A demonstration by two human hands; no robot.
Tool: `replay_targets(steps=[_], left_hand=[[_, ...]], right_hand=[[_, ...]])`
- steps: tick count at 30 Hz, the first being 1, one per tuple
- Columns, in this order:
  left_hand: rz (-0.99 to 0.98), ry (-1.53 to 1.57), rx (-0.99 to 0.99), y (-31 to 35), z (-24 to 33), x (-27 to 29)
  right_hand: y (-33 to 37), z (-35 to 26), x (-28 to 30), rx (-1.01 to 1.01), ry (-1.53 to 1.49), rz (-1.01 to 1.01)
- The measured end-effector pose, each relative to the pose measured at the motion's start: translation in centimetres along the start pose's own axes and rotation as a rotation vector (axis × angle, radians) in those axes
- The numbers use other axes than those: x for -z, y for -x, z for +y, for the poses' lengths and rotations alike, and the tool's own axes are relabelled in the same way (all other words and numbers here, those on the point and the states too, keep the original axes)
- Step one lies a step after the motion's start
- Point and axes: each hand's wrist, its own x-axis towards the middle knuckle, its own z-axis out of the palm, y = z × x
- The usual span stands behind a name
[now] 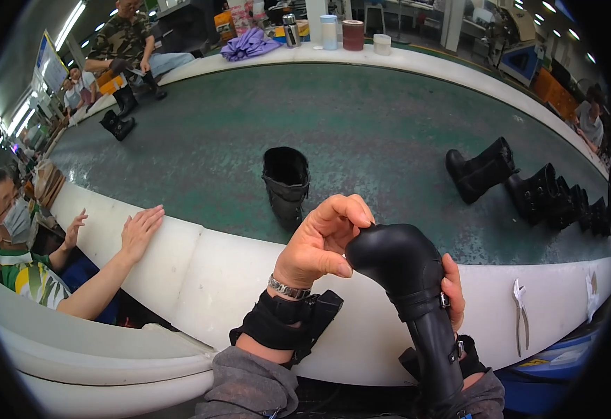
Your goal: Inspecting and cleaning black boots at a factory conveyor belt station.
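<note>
A shiny black boot (400, 262) with buckled straps is held up in front of me, its toe tilted toward the far left and its shaft running down to the lower edge. My right hand (452, 293) grips it from the right side; most of that hand is hidden behind the boot. At the toe, the curled fingers and thumb of my left hand (326, 237) close on the edge of the boot. The left wrist wears a metal watch and a black strap. Beyond my left hand, another black boot (286, 185) stands upright on the green surface.
A row of black boots (483, 167) is at the right. Metal pliers (520, 314) lie on the white ledge (229, 293). At left, a masked co-worker's hand (141, 230) rests on the ledge. Across the green surface (382, 140) are a seated person, purple cloth (251, 45) and several containers.
</note>
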Motion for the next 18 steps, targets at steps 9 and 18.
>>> replay_targets(steps=[9, 18], left_hand=[[0.171, -0.243, 0.119, 0.1, 1.5, -0.1], [0.182, -0.69, 0.007, -0.6, -0.2, -0.6]], right_hand=[[0.0, 1.7, 4.9, 0.553, 0.827, -0.276], [2.8, 0.9, 8.5, 0.595, 1.354, 0.13]])
